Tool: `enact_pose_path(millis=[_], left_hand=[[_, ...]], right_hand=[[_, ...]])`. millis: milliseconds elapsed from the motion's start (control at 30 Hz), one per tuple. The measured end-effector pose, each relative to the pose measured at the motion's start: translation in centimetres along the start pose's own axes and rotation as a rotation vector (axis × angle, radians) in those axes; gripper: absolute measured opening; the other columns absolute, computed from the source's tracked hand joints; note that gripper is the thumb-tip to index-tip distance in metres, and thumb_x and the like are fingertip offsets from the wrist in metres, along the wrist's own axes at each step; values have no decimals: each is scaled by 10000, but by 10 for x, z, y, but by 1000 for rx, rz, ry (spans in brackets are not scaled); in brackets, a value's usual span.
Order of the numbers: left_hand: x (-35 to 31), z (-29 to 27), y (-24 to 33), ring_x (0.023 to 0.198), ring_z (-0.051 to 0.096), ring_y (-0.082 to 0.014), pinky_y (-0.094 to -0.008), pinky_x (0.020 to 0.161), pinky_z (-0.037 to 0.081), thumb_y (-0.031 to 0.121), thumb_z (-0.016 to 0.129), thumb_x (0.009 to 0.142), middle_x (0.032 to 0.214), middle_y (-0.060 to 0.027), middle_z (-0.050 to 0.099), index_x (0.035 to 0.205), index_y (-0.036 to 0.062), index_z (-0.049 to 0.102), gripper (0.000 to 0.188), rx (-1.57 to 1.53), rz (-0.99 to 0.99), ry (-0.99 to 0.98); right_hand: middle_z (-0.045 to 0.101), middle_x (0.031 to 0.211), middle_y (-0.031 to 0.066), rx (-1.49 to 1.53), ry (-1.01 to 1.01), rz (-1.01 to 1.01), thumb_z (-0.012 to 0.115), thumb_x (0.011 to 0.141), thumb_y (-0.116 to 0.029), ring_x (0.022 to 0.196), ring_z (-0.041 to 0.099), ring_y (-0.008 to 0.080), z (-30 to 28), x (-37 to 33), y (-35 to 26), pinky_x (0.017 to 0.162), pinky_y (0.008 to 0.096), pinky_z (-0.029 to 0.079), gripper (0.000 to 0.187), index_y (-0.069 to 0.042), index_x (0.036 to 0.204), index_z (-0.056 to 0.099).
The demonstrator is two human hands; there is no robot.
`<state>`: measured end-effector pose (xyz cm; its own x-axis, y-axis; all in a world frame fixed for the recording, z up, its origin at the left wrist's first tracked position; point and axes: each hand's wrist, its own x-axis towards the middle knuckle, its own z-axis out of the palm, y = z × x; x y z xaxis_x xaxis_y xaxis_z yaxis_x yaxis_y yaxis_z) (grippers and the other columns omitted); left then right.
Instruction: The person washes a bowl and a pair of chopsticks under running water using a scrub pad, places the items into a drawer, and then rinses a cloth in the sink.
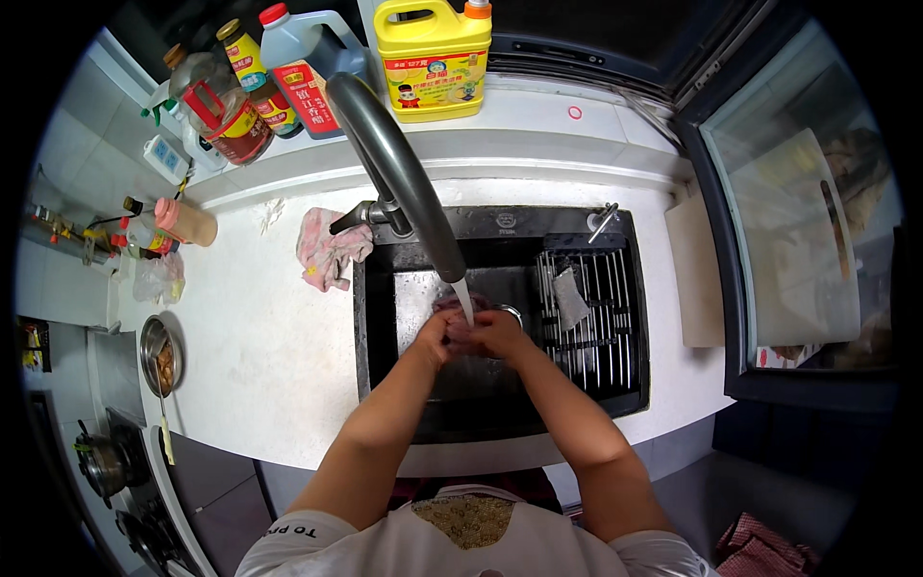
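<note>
Being wetted in the head view by the water stream (463,294), a purplish-red thing (445,303) is held low over the sink (471,423), just below the mouth of the faucet (411,183); what it is cannot be told, since most of it is hidden by the fingers. The left hand (436,342) appears to be closed on it, and the right hand (492,334) seems to be curled round it from the other side, though the fingertips cannot be made out. A slip may be judged the likeliest trouble: the grip could be loosened by wet skin and a slick surface, and the thing could be dropped into the basin or onto the curved metal rim (510,311) seen just behind the right hand. Splashing could also be caused if the stream were struck at an angle by a knuckle, and the desk (260,317) or the crumpled pink-and-white cloth (332,248) beside the faucet might be wetted. If the right hand were swung outward, the rack (606,327) set across the sink's right side could be knocked, and the pale packet (570,300) lying on it might be shifted or tipped off.
</note>
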<state>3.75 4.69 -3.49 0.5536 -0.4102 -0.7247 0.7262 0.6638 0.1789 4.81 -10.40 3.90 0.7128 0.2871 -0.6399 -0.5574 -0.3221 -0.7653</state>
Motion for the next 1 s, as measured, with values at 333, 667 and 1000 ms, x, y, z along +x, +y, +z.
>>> enact_pose_path(millis=[333,667,1000], left_hand=[[-17,32,-34,1031,536,-225,-336,876,440,264,436,915,1086,-74,568,1091,110,524,250,-150,318,224],[-48,17,-3,942,536,-247,-475,792,417,629,300,860,1022,-71,580,1081,175,531,555,-4,8,69],[-14,5,-46,662,563,-177,-304,588,457,328,466,901,780,-80,608,888,16,606,343,248,337,415]], right_hand=[[570,1012,96,989,210,30,528,828,-502,916,552,219,45,40,82,785,285,452,626,-74,1273,422],[629,980,98,366,349,-430,585,829,-153,847,604,161,66,33,59,745,263,469,304,11,1083,568],[600,697,82,138,768,-348,605,826,-274,643,544,137,79,29,74,585,304,420,293,12,760,597]])
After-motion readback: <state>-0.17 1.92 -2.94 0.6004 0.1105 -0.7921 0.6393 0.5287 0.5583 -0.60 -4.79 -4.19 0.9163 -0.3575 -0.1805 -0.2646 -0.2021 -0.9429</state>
